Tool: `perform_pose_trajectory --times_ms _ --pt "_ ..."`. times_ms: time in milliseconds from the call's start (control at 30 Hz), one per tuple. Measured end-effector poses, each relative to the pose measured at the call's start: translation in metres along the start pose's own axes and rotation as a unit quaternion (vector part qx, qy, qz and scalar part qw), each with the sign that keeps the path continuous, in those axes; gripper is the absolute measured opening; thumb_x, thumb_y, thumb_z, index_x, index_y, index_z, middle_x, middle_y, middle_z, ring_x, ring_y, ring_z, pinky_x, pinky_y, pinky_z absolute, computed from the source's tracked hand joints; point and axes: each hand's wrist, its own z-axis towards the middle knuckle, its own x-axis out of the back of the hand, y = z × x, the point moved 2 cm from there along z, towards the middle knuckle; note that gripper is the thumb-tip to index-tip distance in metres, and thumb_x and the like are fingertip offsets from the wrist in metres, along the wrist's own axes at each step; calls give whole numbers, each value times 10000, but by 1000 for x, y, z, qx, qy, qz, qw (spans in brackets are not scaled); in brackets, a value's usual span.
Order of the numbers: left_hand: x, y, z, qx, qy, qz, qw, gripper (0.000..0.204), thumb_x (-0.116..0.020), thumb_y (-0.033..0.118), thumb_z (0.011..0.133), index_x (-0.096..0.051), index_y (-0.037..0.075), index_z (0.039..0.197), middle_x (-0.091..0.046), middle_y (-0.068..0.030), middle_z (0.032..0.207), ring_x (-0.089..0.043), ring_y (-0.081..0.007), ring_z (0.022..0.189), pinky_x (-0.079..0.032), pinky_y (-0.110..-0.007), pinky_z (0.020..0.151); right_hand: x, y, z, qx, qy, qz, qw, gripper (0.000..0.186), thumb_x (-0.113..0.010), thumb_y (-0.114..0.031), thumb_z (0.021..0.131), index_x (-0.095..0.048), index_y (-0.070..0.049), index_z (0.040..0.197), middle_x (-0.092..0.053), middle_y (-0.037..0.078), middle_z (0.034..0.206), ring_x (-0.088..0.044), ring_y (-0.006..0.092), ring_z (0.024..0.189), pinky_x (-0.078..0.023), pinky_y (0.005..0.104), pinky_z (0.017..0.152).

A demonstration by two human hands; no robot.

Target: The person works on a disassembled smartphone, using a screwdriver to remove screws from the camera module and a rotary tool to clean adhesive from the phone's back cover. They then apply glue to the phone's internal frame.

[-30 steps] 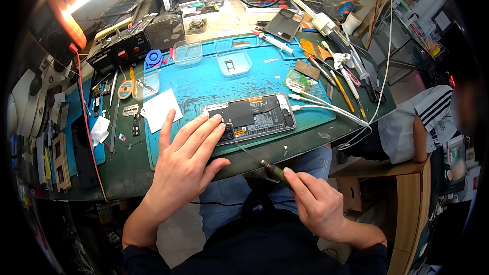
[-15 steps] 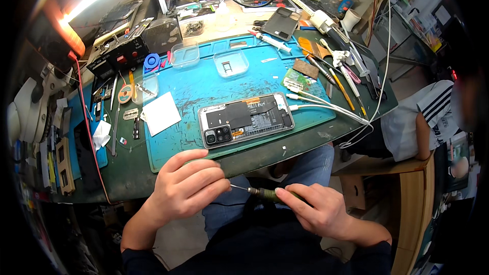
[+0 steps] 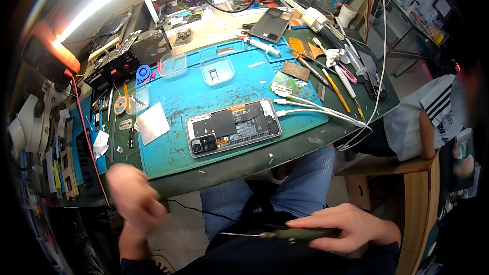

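- Swinging out to about eight o'clock of the opened phone point(image 3: 234, 128), the left hand point(image 3: 135, 198) is motion-blurred; a second ago its fingers lay on that phone. They look curled in now, but whether they hold anything I cannot tell.
- At nine o'clock of the phone, the white square sheet point(image 3: 153, 124) keeps its spot on the blue mat point(image 3: 168, 159), though its face looks greyer than before.
- The phone lies flat on the mat, inner parts showing, its camera block point(image 3: 204, 144) at eight o'clock of its own middle. Neither hand touches it, so the work on it seems paused.
- At three o'clock, a white cable end point(image 3: 288, 112) meets the phone's edge; whether it is plugged in is unclear.
- Towards four o'clock, the right hand point(image 3: 351, 226) grips the green-handled tool point(image 3: 300, 234), its thin shaft pointing to nine. The tip, beside the left hand half a second ago, is now apart from it.
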Motion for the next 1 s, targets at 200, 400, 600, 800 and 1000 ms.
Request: perform_pose_trajectory --times_ms 200,400,600,800,1000 --pt "-30 48 11 -79 -117 -207 968 223 -789 217 939 -619 133 822 -634 -13 812 -641 -215 722 -485 -348 641 35 3 -10 -36 254 -262 930 663 -810 -26 856 -657 -52 1501 -720 138 989 -710 311 787 -572 358 705" --pt "-67 85 17 -167 -202 -242 934 267 -833 354 930 -751 100 923 -667 13 855 -636 -111 732 -451 -256 615 57 11 19 6 293 -504 812 663 -838 1 812 -714 -113 1453 -678 77 1005 -689 267 767 -545 391 652" --pt "-50 56 39 -102 -106 -180 973 255 -854 196 901 -810 74 1120 -752 -23 1006 -736 -159 877 -565 -312 790 70 9 27 -3 256 -534 806 600 -807 -22 850 -735 -131 1436 -649 42 971 -653 236 728 -524 373 628" --pt "-57 37 49 27 -136 -62 988 402 -806 213 946 -744 19 1292 -744 -119 1324 -675 -319 1258 -493 -512 1103 69 13 28 -17 236 -535 811 579 -796 -20 862 -741 -133 1427 -636 38 959 -644 227 707 -513 360 605" --pt "-60 36 48 37 -151 -55 986 467 -799 216 956 -700 -1 1358 -731 -134 1364 -663 -330 1298 -448 -520 1159 66 19 27 -10 249 -529 811 572 -800 -21 858 -748 -133 1416 -638 37 961 -644 218 701 -502 359 577"
